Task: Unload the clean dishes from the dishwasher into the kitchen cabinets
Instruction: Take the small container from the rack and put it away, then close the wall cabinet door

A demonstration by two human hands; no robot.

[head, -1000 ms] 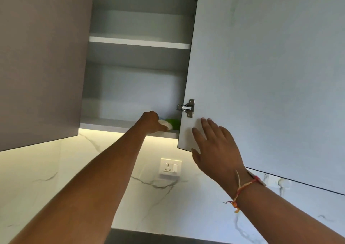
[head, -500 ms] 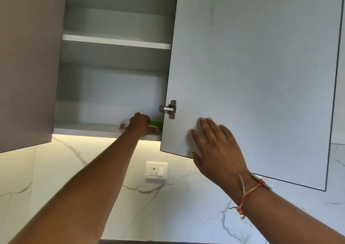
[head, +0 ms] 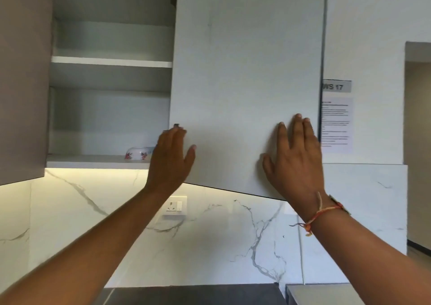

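Two bare arms reach up from the bottom of the view. The right hand [head: 295,157] lies flat on the open cabinet door [head: 245,71], low down near its right side, with fingers straight and spread. It holds nothing. A red and yellow thread band [head: 323,213] is tied on that wrist. The left hand [head: 171,157] is up at the door's left edge, fingers straight and thumb out wide. It holds nothing too.

Behind the left hand is the open cabinet [head: 109,115]. It has two white shelves. One small white bowl [head: 136,153] with red flowers sits on the bottom shelf, near the front, just left of the left hand. The hand hides what is right of the bowl. The top shelf [head: 112,61] shows nothing on it.

Under the cabinet a light shines on the white marble wall [head: 233,239]. One wall socket [head: 174,205] sits there, partly behind the left arm. Far to the right, two papers hang on the wall: a grey label [head: 336,86] reading "WS 17" and a printed sheet [head: 335,125] below it.
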